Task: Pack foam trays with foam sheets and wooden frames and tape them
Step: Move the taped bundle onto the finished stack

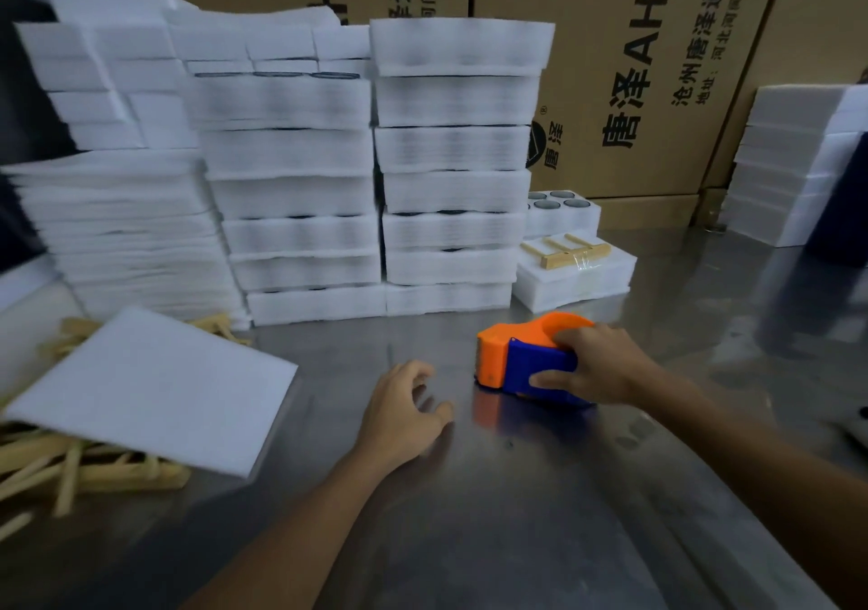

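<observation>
Orange-and-blue tape dispenser [526, 365] gripped by right hand [599, 365] on steel counter [469, 515], left hand [404, 414] loosely spread, foam sheet [150, 388] laid on wooden frames [70, 468]

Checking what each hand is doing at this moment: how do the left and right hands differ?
The right hand grips the orange and blue tape dispenser; the left hand holds nothing. The right hand's fingers are wrapped round the dispenser's body; the left hand's are loosely curled and spread. The left hand lies nearer the foam sheet. Both are low over the metal table.
</observation>
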Available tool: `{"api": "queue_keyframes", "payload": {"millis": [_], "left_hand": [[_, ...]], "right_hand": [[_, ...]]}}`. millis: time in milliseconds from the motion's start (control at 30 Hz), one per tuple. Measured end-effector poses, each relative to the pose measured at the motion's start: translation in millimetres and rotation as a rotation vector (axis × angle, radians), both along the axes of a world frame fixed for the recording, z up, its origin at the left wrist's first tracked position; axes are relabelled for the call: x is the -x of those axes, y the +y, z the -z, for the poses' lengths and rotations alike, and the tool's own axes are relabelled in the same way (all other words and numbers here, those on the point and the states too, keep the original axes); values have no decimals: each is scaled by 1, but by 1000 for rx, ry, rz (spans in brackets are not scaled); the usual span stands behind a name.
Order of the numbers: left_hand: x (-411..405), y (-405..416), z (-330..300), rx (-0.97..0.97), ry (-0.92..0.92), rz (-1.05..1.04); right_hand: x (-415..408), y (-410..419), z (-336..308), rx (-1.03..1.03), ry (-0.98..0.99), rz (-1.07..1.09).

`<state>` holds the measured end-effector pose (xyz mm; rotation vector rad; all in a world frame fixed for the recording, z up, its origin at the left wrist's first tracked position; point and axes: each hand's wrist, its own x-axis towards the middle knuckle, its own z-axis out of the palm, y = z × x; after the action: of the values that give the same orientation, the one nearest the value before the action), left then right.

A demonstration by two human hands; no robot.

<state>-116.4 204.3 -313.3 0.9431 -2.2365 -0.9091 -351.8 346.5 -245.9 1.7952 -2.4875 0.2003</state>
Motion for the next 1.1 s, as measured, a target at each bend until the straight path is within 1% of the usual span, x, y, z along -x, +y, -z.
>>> {"api": "queue_keyframes", "payload": {"millis": [67, 100, 167, 267, 367, 500, 667, 767, 867, 967, 1100], "left_hand": [[-9, 5, -6, -161, 99, 5], [-15, 6, -9, -211, 137, 8], [-26, 8, -16, -215, 167, 45], [-41, 11, -30, -181, 168, 177], [-53, 13, -40, -185, 154, 284], [-67, 12, -41, -204, 187, 222], [-76, 12, -37, -349, 291, 100], [-81, 10, -35, -374, 285, 73], [-89, 6, -34, -314, 223, 5], [-103, -5, -41, -196, 185, -70], [-130, -30, -58, 85, 100, -227]], "right_hand": [[-11, 5, -2, 26, 2, -62], [-17, 7, -4, 34, -2, -91], [-30, 7, -9, 47, -16, -153], [-49, 2, -16, 72, -2, -257], [-66, -6, -18, 95, 17, -302], [-82, -12, -20, 85, -2, -315], [-93, -14, -19, 38, -76, -268], [-93, -15, -17, 35, -82, -253], [-86, -16, -11, 45, -79, -199], [-70, -16, -6, 57, -88, -109], [-45, -12, -2, 50, -65, 2]]}}
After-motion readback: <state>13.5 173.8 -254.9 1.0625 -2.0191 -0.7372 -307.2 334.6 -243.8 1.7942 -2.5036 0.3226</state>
